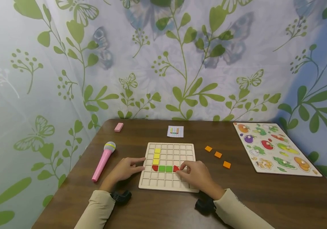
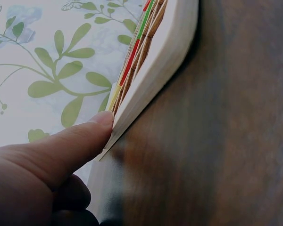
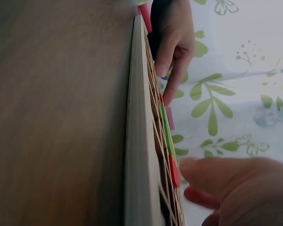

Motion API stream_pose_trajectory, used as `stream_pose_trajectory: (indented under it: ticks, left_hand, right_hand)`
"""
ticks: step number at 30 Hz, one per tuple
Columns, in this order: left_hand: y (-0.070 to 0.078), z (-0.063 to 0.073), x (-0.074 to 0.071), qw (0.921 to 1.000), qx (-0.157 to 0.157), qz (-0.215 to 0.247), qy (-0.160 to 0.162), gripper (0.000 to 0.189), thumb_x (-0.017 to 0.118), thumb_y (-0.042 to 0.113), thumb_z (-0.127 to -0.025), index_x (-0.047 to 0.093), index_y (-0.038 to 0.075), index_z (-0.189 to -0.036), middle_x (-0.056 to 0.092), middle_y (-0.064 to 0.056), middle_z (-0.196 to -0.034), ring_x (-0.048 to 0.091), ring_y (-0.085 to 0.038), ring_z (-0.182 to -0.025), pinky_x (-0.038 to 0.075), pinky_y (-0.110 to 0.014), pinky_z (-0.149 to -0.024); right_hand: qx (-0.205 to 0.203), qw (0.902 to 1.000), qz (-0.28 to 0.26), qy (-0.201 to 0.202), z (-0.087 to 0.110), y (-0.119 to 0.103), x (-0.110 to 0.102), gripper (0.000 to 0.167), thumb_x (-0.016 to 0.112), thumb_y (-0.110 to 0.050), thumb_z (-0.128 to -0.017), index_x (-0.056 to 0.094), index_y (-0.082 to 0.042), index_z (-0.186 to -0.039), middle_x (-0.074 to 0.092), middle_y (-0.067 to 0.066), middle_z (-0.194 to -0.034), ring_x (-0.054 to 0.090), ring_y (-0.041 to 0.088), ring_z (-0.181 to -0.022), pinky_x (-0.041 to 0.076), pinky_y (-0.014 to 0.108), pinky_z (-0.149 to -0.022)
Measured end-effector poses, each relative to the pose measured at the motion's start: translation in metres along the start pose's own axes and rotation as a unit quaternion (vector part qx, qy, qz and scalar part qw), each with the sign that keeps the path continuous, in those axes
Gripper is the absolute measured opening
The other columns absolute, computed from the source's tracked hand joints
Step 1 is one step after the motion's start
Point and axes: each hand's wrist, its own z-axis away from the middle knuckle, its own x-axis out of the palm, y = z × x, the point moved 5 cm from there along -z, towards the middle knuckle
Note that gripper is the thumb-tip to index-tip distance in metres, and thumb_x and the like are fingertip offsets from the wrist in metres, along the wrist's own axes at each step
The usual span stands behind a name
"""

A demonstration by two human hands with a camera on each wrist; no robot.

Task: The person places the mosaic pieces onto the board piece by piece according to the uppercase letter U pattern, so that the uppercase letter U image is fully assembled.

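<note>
A wooden grid board (image 1: 170, 184) lies on the table between both hands. Three yellow square tiles (image 1: 156, 156) form a column in its left part. Below them runs a row with a red curved-edge tile (image 1: 155, 168), two green square tiles (image 1: 165, 169) and a second red tile (image 1: 176, 168). My right hand (image 1: 199, 175) pinches this right-hand red tile (image 3: 174, 170) between thumb and index finger, down at the grid. With extended fingers, my left hand (image 1: 123, 170) touches the board's left edge; in the left wrist view one fingertip (image 2: 104, 117) rests against the rim.
Three orange square tiles (image 1: 218, 154) lie right of the board. Behind it is a small pattern card (image 1: 175, 131). A pink toy microphone (image 1: 103, 162) and a pink block (image 1: 119, 127) are on the left. A vegetable puzzle board (image 1: 278, 149) lies at far right.
</note>
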Motion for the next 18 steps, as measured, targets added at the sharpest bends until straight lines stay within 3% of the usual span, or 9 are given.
stream_pose_trajectory:
  ticks: [3,8,13,18]
  left_hand:
    - [0.001,0.0,0.0,1.0,-0.001,-0.001,0.0,0.046,0.076,0.038,-0.093,0.068,0.029,-0.138,0.039,0.005,-0.058,0.036,-0.011,-0.051,0.032,-0.026,-0.05]
    - [0.001,-0.001,0.0,1.0,0.003,-0.004,-0.001,0.047,0.076,0.038,-0.093,0.067,0.029,-0.138,0.039,0.005,-0.058,0.035,-0.011,-0.051,0.032,-0.026,-0.05]
    - [0.0,0.0,0.001,1.0,0.007,0.002,-0.002,0.047,0.076,0.039,-0.093,0.067,0.029,-0.138,0.038,0.005,-0.057,0.035,-0.011,-0.05,0.032,-0.025,-0.049]
    - [0.001,0.0,0.0,1.0,0.006,0.002,-0.002,0.047,0.076,0.039,-0.093,0.068,0.028,-0.138,0.038,0.005,-0.057,0.034,-0.01,-0.05,0.031,-0.025,-0.049]
  right_hand:
    - [-0.044,0.9983,-0.036,-0.01,-0.001,0.006,-0.001,0.01,0.083,-0.03,-0.087,0.077,-0.024,-0.093,0.035,-0.017,-0.054,0.03,0.0,-0.048,0.026,0.022,-0.05]
    - [-0.106,0.9895,-0.063,-0.075,-0.012,0.013,0.001,0.033,0.079,-0.025,-0.091,0.076,-0.019,-0.123,0.031,-0.018,-0.055,0.024,-0.002,-0.048,0.024,0.021,-0.049]
    - [-0.102,0.9792,-0.046,-0.169,-0.02,0.012,0.003,0.041,0.075,-0.033,-0.095,0.07,-0.025,-0.135,0.032,-0.015,-0.053,0.025,0.002,-0.047,0.026,0.023,-0.05]
    - [-0.096,0.9765,-0.044,-0.188,-0.021,0.01,0.001,0.036,0.073,-0.035,-0.096,0.073,-0.025,-0.13,0.032,-0.015,-0.052,0.026,0.002,-0.046,0.025,0.023,-0.049]
